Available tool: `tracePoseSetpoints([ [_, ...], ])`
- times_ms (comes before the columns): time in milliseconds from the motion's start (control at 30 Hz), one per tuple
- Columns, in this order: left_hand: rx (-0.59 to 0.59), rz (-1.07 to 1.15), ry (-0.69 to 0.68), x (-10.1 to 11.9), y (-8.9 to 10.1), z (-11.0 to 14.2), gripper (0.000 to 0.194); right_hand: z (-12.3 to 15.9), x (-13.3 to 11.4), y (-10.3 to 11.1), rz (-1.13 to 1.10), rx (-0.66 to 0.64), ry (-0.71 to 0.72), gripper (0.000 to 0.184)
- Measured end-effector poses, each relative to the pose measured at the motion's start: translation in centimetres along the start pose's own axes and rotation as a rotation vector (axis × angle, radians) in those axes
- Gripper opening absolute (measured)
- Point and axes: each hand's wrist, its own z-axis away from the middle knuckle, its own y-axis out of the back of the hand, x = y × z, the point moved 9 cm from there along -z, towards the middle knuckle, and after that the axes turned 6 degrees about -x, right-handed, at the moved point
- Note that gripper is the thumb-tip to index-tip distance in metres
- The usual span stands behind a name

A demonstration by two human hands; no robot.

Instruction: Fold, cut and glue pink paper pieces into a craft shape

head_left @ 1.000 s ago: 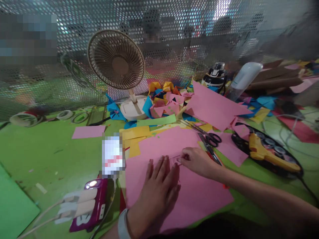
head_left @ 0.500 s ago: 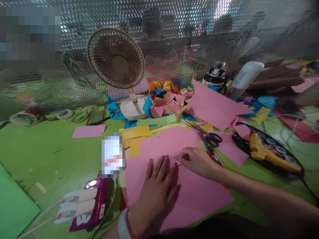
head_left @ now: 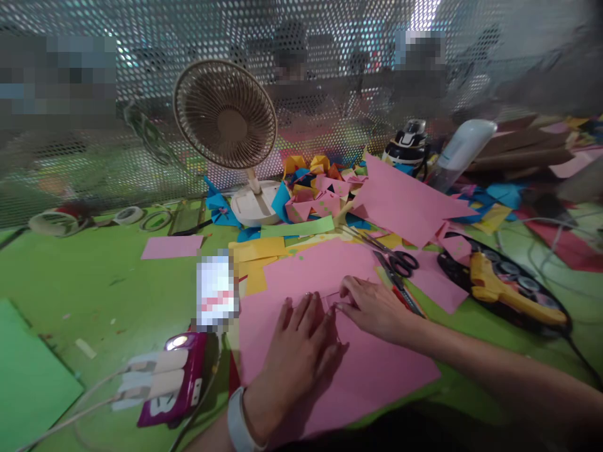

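Note:
A large pink paper sheet lies before me, with dark thin lines around a small pink patch near its middle. My left hand rests palm down on the sheet, fingers stretched and somewhat spread, wearing a white wristband. Just right of it, my right hand bends over the edge of that small patch, thumb and fingers drawn together. What sits between its fingertips is too small to make out. Beyond the right hand lie black-handled scissors and a cutter knife.
A desk fan stands at the back beside a heap of coloured paper pieces. On the right, a yellow glue gun lies on a black tray. To the left are a lit phone, a purple power strip and tape rolls.
My right hand has shifted slightly and its fingers have loosened from a tight curl, reaching lower over the small patch. My left hand stays flat. The view has moved a little.

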Motion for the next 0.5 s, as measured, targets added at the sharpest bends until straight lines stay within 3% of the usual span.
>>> tracePoseSetpoints([
  [133, 0.013, -0.013, -0.009, 0.11, 0.24, -0.01, 0.046, 0.11, -0.37, -0.31, 0.010, -0.048, 0.050, 0.012],
  [300, 0.036, -0.006, -0.027, 0.14, 0.18, 0.21, 0.048, -0.01, -0.44, 0.32, -0.138, -0.106, 0.120, 0.007],
  [500, 0.078, 0.017, -0.049, 0.01, -0.12, 0.55, 0.056, -0.63, 0.21, 0.61, -0.218, -0.216, 0.030, 0.017],
])
